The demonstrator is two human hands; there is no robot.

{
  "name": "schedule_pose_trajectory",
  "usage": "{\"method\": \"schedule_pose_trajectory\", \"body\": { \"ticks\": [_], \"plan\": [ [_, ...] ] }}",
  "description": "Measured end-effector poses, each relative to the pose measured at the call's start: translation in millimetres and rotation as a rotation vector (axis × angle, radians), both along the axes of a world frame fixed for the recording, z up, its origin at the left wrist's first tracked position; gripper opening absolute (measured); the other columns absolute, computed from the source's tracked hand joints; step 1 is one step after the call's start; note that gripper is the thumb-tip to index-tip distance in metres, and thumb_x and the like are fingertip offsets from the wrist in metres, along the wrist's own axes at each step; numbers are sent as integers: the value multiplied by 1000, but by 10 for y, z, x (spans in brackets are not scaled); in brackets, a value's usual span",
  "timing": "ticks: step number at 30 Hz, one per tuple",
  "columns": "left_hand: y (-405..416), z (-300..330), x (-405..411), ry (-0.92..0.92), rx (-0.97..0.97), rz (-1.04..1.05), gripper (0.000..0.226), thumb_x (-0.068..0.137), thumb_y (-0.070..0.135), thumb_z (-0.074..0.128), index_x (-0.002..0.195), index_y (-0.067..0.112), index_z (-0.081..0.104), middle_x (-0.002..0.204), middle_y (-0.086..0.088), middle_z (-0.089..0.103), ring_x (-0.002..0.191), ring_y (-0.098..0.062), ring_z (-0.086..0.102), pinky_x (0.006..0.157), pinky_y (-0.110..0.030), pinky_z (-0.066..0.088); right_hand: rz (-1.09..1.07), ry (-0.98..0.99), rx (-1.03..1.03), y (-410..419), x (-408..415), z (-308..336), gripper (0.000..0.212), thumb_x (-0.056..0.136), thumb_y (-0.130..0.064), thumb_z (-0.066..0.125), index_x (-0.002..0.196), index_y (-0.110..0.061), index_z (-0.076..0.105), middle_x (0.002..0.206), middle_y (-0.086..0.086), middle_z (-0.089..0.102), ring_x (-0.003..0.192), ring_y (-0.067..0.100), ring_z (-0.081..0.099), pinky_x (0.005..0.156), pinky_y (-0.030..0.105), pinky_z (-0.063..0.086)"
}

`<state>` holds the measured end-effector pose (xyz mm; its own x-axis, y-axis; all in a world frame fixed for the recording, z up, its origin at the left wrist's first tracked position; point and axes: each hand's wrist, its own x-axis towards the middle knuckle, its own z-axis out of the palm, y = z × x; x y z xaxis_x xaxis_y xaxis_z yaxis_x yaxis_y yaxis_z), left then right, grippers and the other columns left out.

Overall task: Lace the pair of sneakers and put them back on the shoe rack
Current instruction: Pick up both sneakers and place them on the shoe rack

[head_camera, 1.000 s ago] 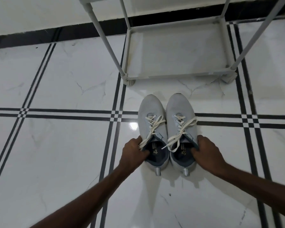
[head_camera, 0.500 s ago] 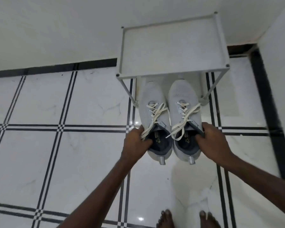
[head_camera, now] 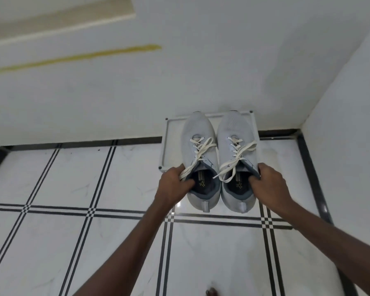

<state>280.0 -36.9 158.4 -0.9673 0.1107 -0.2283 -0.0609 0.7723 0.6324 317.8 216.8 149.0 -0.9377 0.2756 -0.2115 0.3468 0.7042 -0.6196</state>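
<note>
1. Head view: the left hand point(head_camera: 172, 184) has its grip closed on the collar of the left sneaker point(head_camera: 199, 159); the right hand point(head_camera: 265, 182) is closed on the collar of the right sneaker point(head_camera: 235, 154).
2. Both look light and soft-sided, so I'd judge the stiffer collar the sensible hold.
3. Loose laces point(head_camera: 201, 150) may snag.
4. Toes reach over the shoe rack point(head_camera: 165, 144) top toward its far edge; heels overhang the near edge.

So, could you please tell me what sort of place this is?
Probably a corner of a home entryway or hall: a small shoe rack against white walls, on a glossy marble-look tiled floor.
</note>
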Motion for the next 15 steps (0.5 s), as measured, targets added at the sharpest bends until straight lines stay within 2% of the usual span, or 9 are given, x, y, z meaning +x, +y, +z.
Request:
{"method": "schedule_pose_trajectory", "body": {
  "ticks": [3, 6, 10, 15],
  "plan": [
    [75, -28, -469, -7, 5, -7, 9, 77, 20, 66, 78, 13, 60, 61, 5, 54, 55, -10, 50, 49, -19, 36, -16, -9, 11, 59, -470, -36, 11, 86, -13, 50, 85, -1, 52, 85, 16, 60, 77, 34, 55, 65, 34, 37],
    [97, -240, -972, -34, 17, 4, 15, 72, 26, 62, 76, 12, 59, 62, 3, 56, 58, -15, 51, 52, -25, 38, -52, -23, 3, 60, -975, -249, 10, 86, -11, 50, 85, -1, 52, 86, 18, 60, 76, 35, 54, 65, 35, 37],
    [73, -659, -1659, -93, 12, 8, 23, 62, 33, 55, 74, 13, 56, 64, 0, 57, 60, -18, 52, 52, -25, 36, -99, -63, 9, -10, -1624, -706, 8, 86, -8, 50, 82, -2, 49, 86, 21, 61, 79, 39, 57, 65, 38, 40],
    [33, -1320, -2356, -133, -12, -3, 23, 62, 30, 56, 74, 10, 55, 67, -5, 56, 62, -22, 52, 49, -24, 31, -126, -106, 2, -116, -2321, -1370, 6, 86, -5, 49, 82, -1, 47, 87, 22, 59, 79, 37, 54, 66, 36, 35]
  ]
}}
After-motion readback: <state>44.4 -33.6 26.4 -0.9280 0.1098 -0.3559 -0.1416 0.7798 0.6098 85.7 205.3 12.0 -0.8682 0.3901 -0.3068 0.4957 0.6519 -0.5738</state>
